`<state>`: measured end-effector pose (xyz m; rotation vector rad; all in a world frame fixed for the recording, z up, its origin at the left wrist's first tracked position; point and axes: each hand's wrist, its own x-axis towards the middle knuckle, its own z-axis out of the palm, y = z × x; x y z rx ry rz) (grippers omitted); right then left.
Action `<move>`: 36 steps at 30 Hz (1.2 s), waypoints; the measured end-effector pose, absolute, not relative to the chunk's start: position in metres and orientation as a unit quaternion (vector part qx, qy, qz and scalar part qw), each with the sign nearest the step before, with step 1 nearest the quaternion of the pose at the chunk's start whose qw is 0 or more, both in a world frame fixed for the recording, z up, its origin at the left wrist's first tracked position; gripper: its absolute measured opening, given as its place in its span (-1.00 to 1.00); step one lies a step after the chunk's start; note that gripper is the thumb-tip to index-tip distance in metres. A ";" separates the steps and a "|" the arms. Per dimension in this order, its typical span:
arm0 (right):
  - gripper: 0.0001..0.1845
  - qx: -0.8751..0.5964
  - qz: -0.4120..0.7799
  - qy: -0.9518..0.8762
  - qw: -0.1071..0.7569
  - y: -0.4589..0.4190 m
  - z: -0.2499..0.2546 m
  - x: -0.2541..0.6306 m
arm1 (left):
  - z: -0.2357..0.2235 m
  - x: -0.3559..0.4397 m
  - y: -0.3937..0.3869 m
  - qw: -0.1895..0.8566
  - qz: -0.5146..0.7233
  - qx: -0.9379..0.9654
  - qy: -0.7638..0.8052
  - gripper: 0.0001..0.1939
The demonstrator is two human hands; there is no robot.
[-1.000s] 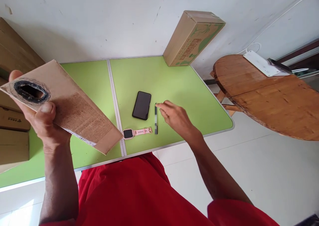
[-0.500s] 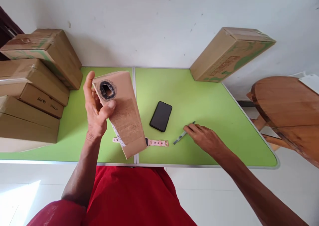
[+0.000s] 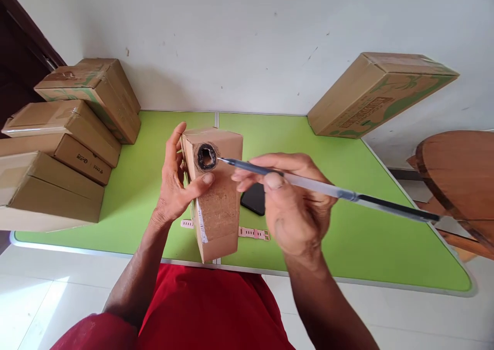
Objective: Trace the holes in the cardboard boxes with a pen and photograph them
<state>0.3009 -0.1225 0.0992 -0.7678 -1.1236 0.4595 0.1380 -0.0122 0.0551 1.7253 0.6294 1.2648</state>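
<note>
My left hand (image 3: 179, 182) is closed around the left side of a small cardboard box (image 3: 222, 206), its thumb pressed on the front below a hole. Black ink rings that hole (image 3: 207, 157), with scribbled lines around it. A pen (image 3: 316, 184) with a clear barrel and dark grip is pinched in my right hand (image 3: 295, 200). The pen's tip points left, close beside the hole's right edge; whether it touches the cardboard I cannot tell. Behind the right fingers lies a black phone (image 3: 253, 199), partly hidden. A pink watch strap (image 3: 253, 233) shows on both sides of the box's lower part.
Several cardboard boxes (image 3: 57, 185) are stacked at the left of the green table (image 3: 347, 252). Another cardboard box (image 3: 370, 95) stands at the back right against the white wall (image 3: 247, 46). A round-edged wooden stool or chair (image 3: 459, 170) is beyond the table's right edge.
My right hand has lifted the pen off the table and brought it left to the hole. The held box has turned more upright, and the view has shifted slightly.
</note>
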 end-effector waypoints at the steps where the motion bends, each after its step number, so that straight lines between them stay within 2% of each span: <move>1: -0.83 -0.337 0.218 -0.520 0.754 -0.118 0.101 0.289 | 0.056 0.138 -0.014 0.453 0.504 0.692 0.249 0.12; 7: -0.83 -0.382 0.195 -0.530 0.731 -0.108 0.094 0.282 | 0.061 0.138 -0.016 0.471 0.496 0.685 0.252 0.07; 14: -0.89 -0.425 0.160 -0.529 0.717 -0.109 0.094 0.284 | 0.059 0.136 -0.010 0.499 0.465 0.692 0.238 0.14; 20: -0.90 -0.432 0.163 -0.540 0.704 -0.112 0.091 0.286 | 0.056 0.132 -0.008 0.486 0.472 0.699 0.231 0.09; 27: -0.86 -0.445 0.169 -0.504 0.721 -0.113 0.082 0.293 | 0.053 0.132 -0.006 0.447 0.476 0.710 0.263 0.19; 36: -0.95 -0.399 0.156 -0.444 0.787 -0.107 0.088 0.292 | 0.047 0.132 -0.002 0.454 0.480 0.714 0.230 0.14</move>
